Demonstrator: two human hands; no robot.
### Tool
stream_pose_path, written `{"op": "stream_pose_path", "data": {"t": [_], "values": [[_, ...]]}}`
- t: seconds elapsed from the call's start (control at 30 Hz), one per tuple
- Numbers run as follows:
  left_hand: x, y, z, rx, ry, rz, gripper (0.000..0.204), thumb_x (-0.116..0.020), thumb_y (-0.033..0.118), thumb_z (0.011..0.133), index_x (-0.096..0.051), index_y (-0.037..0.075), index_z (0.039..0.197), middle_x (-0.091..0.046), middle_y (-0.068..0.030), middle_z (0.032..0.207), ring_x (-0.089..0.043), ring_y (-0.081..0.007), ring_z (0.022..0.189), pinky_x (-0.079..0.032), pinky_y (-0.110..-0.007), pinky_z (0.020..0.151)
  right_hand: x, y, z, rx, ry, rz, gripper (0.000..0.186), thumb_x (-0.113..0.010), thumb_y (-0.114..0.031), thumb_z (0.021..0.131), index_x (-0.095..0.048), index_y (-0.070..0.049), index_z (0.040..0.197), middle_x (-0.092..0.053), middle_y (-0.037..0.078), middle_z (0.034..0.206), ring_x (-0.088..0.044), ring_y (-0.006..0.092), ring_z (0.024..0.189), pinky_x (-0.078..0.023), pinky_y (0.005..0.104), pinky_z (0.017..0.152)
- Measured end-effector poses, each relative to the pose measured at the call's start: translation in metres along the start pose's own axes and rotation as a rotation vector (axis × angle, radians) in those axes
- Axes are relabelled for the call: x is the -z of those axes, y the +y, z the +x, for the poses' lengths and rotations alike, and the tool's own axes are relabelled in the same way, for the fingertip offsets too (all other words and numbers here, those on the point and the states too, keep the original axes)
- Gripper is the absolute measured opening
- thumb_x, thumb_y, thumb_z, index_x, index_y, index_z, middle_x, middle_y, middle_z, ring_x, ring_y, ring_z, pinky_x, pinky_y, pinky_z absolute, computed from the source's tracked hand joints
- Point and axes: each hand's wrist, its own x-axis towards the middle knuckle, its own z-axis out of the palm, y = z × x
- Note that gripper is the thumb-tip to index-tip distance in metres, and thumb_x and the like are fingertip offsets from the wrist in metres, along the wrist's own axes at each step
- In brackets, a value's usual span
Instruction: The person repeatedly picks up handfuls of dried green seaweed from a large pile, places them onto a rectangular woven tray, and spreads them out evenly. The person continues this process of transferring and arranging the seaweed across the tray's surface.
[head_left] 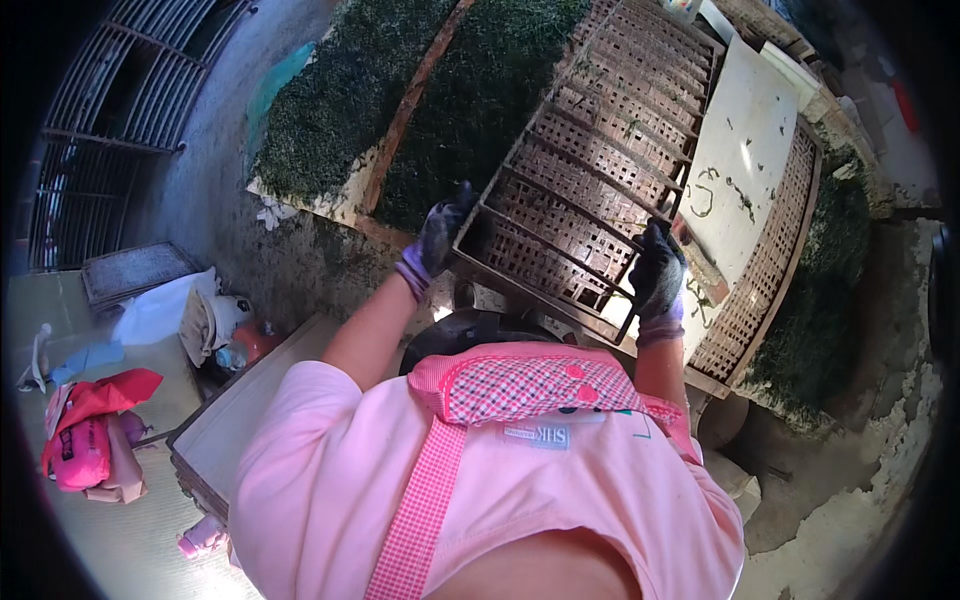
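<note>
In front of me a long woven bamboo tray (608, 145) with many crossbars slants away to the upper right. My left hand (443, 235), in a dark glove with a purple cuff, is closed on its near left corner. At the near right side my right hand (658, 272), gloved alike, grips the edge of the same tray. A short wooden piece (703, 262) lies just beside the right hand on a pale board (752, 130) strewn with dark bits. Left of the tray spreads a dark green, grass-like layer (450, 100), divided by a wooden strip (412, 110).
Another woven panel (765, 275) sits right of the pale board, with more green matter (815, 290) beyond it. Stacked boards (255, 400) stand by my left side. Farther left are pink and red bags (85, 440), a white cloth (160, 310) and a barred window (120, 110).
</note>
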Motion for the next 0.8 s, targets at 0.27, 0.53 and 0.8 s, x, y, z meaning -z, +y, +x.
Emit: {"op": "stream_pose_path", "data": {"t": [0.27, 0.53, 0.8], "values": [[-0.145, -0.022, 0.067, -0.663, -0.37, 0.492, 0.052, -0.063, 0.028, 0.089, -0.046, 0.0, 0.13, -0.067, -0.0128, 0.088, -0.058, -0.0157, 0.059, -0.049, -0.03, 0.052, 0.016, 0.018, 0.007, 0.5, -0.185, -0.682, 0.039, -0.049, -0.002, 0.09, -0.053, 0.004, 0.128, -0.066, 0.006, 0.091, -0.05, 0.009, 0.055, -0.042, 0.0223, 0.046], [-0.038, 0.015, 0.075, -0.097, -0.119, 0.05, 0.027, -0.061, 0.001, 0.08, -0.067, 0.001, 0.107, -0.069, -0.0061, 0.098, -0.062, -0.012, 0.084, -0.052, -0.025, 0.076, 0.015, -0.023, 0.0, -0.166, -0.115, 0.113, 0.034, -0.042, -0.03, 0.102, -0.052, -0.014, 0.131, -0.03, -0.009, 0.055, -0.028, 0.0056, 0.039, -0.022, 0.0224, 0.036], [0.072, 0.133, 0.064, 0.199, 0.038, 0.815, 0.031, -0.048, 0.019, 0.094, -0.062, 0.007, 0.119, -0.065, -0.0082, 0.077, -0.057, -0.017, 0.054, -0.046, -0.031, 0.054, 0.074, 0.02, 0.03, 0.601, -0.252, -0.99, 0.057, -0.048, 0.0, 0.087, -0.04, -0.006, 0.143, -0.047, -0.004, 0.077, -0.034, 0.0015, 0.047, -0.03, 0.0194, 0.04]]}}
